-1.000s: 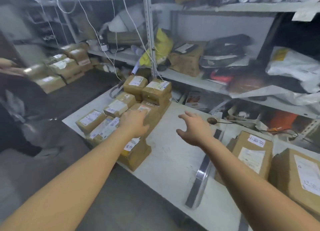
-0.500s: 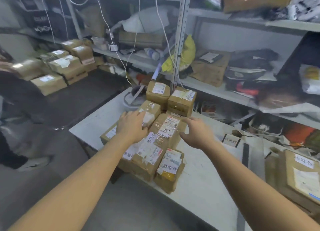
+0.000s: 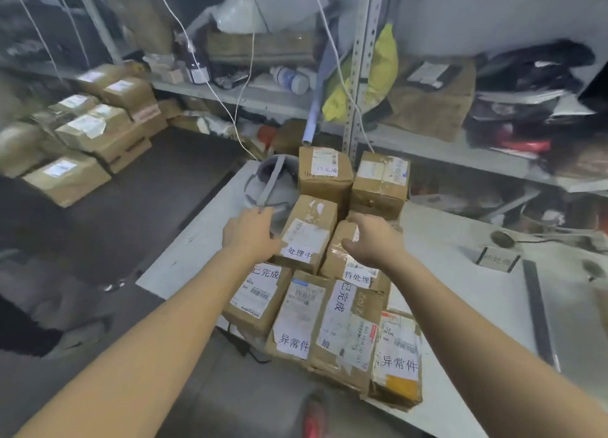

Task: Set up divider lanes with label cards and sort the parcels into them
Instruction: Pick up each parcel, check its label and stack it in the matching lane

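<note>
Parcels (image 3: 343,326), eight; label card (image 3: 497,259), one; left hand (image 3: 251,237), right hand (image 3: 371,240)

Head view — looks forward-down, close over table (image 3: 460,273).
</note>
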`<state>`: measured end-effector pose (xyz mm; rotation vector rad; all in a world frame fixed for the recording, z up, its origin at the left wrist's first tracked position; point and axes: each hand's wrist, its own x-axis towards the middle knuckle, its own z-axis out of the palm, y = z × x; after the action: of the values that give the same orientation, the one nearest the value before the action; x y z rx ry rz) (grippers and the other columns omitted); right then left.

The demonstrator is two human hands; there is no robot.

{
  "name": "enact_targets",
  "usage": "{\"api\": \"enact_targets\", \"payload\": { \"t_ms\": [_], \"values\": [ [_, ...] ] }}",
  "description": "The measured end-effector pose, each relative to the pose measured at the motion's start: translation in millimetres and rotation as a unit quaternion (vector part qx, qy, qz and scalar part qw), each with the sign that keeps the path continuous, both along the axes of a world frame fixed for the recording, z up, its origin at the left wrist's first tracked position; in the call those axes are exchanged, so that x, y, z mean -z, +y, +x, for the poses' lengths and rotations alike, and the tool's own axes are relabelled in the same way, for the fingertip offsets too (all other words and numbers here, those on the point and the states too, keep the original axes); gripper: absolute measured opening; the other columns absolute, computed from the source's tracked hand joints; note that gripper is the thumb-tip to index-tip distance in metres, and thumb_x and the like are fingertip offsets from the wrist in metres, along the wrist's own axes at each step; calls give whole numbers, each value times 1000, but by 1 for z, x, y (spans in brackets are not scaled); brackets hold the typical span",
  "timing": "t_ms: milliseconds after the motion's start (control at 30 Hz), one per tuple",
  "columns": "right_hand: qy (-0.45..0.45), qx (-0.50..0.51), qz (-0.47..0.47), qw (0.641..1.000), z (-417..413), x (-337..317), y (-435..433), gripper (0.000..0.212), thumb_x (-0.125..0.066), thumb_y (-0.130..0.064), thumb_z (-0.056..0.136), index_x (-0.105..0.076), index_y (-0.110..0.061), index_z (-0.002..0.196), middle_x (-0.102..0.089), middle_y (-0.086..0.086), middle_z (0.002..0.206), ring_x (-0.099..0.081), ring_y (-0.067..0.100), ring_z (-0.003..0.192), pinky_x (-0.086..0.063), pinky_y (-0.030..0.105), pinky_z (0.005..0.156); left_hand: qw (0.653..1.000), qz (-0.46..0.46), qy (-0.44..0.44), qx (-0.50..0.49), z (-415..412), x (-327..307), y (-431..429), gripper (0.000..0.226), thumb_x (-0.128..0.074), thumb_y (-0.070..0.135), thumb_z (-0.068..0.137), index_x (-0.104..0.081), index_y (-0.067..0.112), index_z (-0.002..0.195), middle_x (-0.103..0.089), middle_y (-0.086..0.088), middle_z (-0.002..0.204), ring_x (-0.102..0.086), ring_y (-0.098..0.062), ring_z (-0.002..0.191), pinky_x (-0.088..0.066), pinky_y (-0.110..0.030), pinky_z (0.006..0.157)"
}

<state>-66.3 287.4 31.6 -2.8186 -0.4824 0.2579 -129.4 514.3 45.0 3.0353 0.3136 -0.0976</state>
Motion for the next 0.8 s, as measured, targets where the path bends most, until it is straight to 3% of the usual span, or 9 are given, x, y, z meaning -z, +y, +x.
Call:
{"api": "enact_targets", "payload": {
  "t_ms": [67,233,367,433,533,667,800],
  "values": [
    [23,15,30,999,15,11,13,49,-58,-39,91,-51,-26,138,-61,1,133,-54,25,124,-51,38,85,998,-53,30,-11,13,8,6,54,-57,47,91,-46,20,136,-59,-2,128,-56,-26,114,-46,-37,79],
    [88,79,109,987,44,36,42,53,-61,-32,91,-51,-16,141,-65,6,125,-61,27,112,-55,38,83,963,-248,79,-69,48,43,23,57,-63,39,90,-48,16,140,-63,-1,123,-58,-18,102,-50,-37,91],
    [119,128,154,973,54,56,60,20,-63,-32,89,-64,-13,96,-67,3,92,-63,27,85,-52,34,65,938,-323,97,-82,68,72,32,66,-64,31,88,-40,18,149,-62,-2,119,-57,-18,106,-48,-35,96],
    [149,150,180,961,52,63,69,15,-64,-30,88,-62,-15,88,-65,0,84,-62,22,80,-44,29,57,907,-393,114,-94,72,82,33,62,-66,31,88,-44,24,146,-61,-2,120,-61,-19,107,-51,-39,97],
    [163,187,206,947,47,69,83,23,-69,-33,84,-68,-16,100,-70,-1,93,-66,20,87,-53,32,66,862,-484,127,-82,77,93,36,49,-69,26,89,-52,29,134,-65,6,116,-67,-10,97,-58,-36,86],
    [169,250,242,922,32,69,100,27,-72,-29,84,-63,-23,109,-71,-4,108,-68,17,98,-58,38,84,840,-527,121,-56,80,100,42,44,-69,19,91,-50,32,128,-65,8,112,-67,-4,88,-57,-24,67],
    [167,326,308,878,21,61,116,30,-75,-21,84,-62,-28,110,-72,-3,110,-70,18,97,-60,42,83,833,-541,112,-27,82,95,50,41,-67,20,91,-50,34,125,-67,8,111,-69,-7,86,-61,-33,73]
  ]
}}
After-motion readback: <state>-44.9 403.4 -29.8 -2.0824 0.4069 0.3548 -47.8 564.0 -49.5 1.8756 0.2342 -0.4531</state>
